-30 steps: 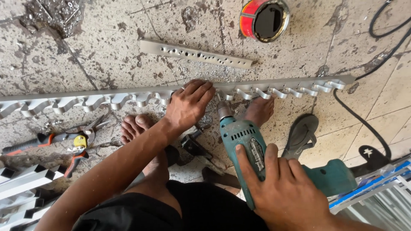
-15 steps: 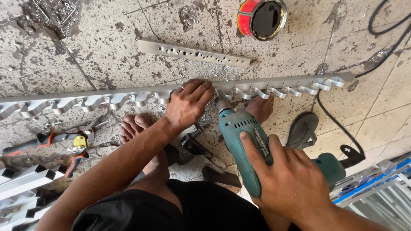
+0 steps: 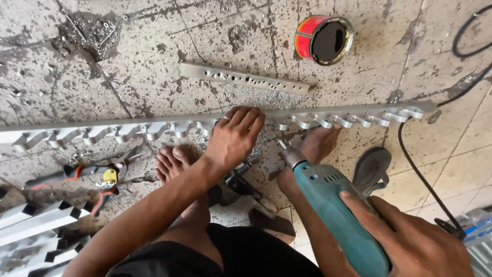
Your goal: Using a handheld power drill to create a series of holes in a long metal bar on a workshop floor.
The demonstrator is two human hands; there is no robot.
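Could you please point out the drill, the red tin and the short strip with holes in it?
Drill (image 3: 328, 205), head view, on its teal body.
Red tin (image 3: 306, 38), head view, on its red side.
Short strip (image 3: 241, 78), head view, on its middle, among the holes.

The long metal rail (image 3: 154, 128) runs out of the picture at the left edge, and the left hand (image 3: 233, 138) covers its middle part. The drill (image 3: 333, 210) is cut off by the bottom edge, and the right hand (image 3: 415, 243) hides its handle, so the trigger cannot be seen. The drill bit is too small and blurred to tell its shape. The black cable (image 3: 420, 174) leaves at the right edge. The stacked white profiles (image 3: 36, 220) are cut off at the lower left corner.
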